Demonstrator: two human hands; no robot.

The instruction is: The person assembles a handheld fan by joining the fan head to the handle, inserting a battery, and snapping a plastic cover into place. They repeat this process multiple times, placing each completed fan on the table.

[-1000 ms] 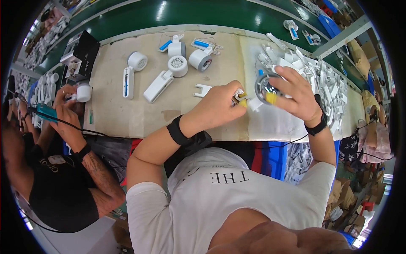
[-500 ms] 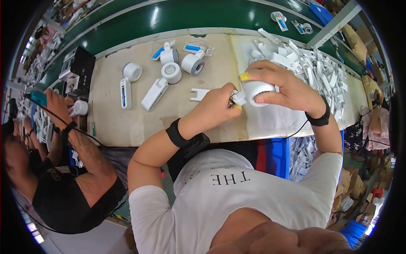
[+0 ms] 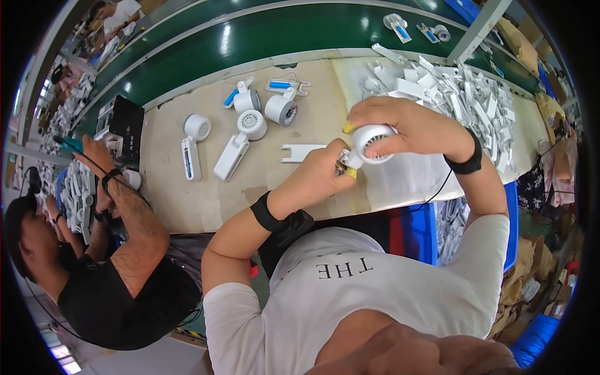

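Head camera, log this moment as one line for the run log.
right hand: grips round white fan head | left hand: pinches small part at its base | nearby: white parts pile, finished fans on bench

Beige-topped workbench (image 3: 187, 200), worn and stained in places. Behind it, long green conveyor belt (image 3: 281, 31) with pale metal rails, glossy under overhead light. White metal post (image 3: 478, 28) rising at the far right of the bench. Blue crate (image 3: 419, 234) beneath the bench edge. Cardboard boxes (image 3: 522, 281) stacked on the floor at right. At far left, another bench (image 3: 69, 194) crowded with white parts.
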